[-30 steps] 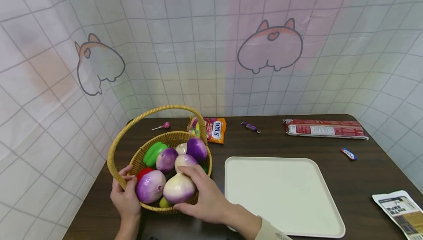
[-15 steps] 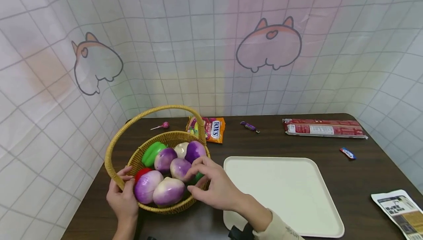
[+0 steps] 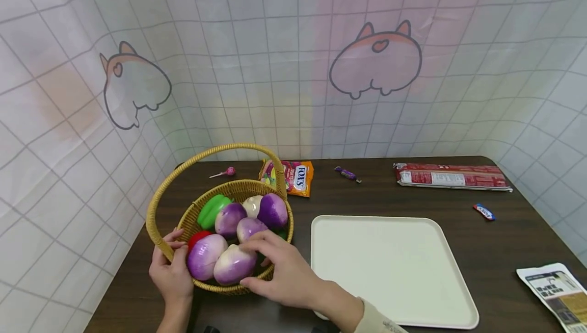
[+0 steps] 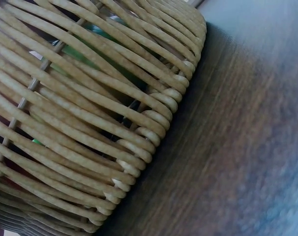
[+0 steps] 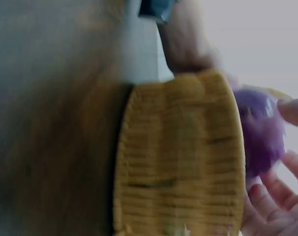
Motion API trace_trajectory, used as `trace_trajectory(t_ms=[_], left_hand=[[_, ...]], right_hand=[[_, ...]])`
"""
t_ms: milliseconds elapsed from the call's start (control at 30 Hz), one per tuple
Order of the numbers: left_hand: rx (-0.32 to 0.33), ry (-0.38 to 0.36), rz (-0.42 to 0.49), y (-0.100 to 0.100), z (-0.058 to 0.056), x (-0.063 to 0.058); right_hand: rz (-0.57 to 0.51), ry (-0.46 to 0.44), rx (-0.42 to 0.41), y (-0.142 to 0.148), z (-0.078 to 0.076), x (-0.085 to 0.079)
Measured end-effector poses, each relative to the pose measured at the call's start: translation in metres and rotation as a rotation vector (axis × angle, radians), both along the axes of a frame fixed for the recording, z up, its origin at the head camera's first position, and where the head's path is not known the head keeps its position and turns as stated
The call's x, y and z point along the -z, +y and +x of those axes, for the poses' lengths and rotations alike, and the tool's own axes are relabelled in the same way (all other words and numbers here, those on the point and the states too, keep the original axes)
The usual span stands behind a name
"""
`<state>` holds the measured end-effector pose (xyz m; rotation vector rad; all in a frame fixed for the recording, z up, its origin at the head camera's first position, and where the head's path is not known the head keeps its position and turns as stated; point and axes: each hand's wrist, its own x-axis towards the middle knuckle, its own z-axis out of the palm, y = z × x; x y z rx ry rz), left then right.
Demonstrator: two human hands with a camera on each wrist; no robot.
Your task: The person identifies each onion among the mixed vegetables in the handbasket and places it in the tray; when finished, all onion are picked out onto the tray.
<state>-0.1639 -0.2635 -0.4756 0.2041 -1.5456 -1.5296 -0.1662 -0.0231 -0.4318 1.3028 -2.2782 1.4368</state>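
A wicker basket [image 3: 235, 290] with an arched handle holds several glossy purple-and-white turnips, a green pepper [image 3: 212, 212] and something red. My left hand [image 3: 173, 271] grips the basket's left side at the handle's base, thumb and fingers around the rim. In the left wrist view, the basket's woven wall [image 4: 85, 113] fills much of the picture. My right hand [image 3: 286, 272] is over the basket's front right, thumb and curved fingers around the front turnip [image 3: 235, 265]. The right wrist view shows fingers [image 5: 277, 189] against a purple turnip [image 5: 259, 132] above the rim.
A white tray [image 3: 390, 272] lies right of the basket. Behind stand a FOX'S candy bag [image 3: 295, 179], a lollipop [image 3: 228, 171] and a purple-wrapped candy [image 3: 347, 174]. To the right are a long red package [image 3: 454, 177], a small candy [image 3: 484, 212] and a pouch [image 3: 555, 292].
The front turnip settled left and my right hand drew back from it to the right, then returned to it. My left hand has kept its hold on the basket.
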Motion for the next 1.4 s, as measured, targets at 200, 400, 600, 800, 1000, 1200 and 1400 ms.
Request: trace_trajectory(t_ms=[200,400,600,800,1000,1200,1400], left_hand=[[0.015,0.013,0.013,0.001,-0.001,-0.001],[-0.002,0.002,0.021,0.002,0.000,0.001],[-0.015,-0.024,0.018,0.003,0.001,0.002],[-0.014,-0.030,0.008,0.002,0.000,0.003],[-0.021,-0.037,0.002,0.002,0.001,0.001],[-0.034,-0.043,-0.005,0.000,0.000,0.002],[-0.025,-0.023,0.009,0.002,-0.002,0.002]], right_hand=[[0.075,0.170,0.129,-0.013,0.009,0.004],[0.114,0.184,0.192,-0.019,0.011,0.004],[0.050,0.137,0.183,-0.019,0.009,0.006],[-0.055,-0.015,0.152,-0.009,0.005,-0.003],[-0.204,-0.185,0.088,0.014,-0.002,-0.014],[-0.278,-0.275,0.083,0.042,-0.007,-0.015],[-0.246,-0.353,0.172,0.070,-0.012,-0.011]])
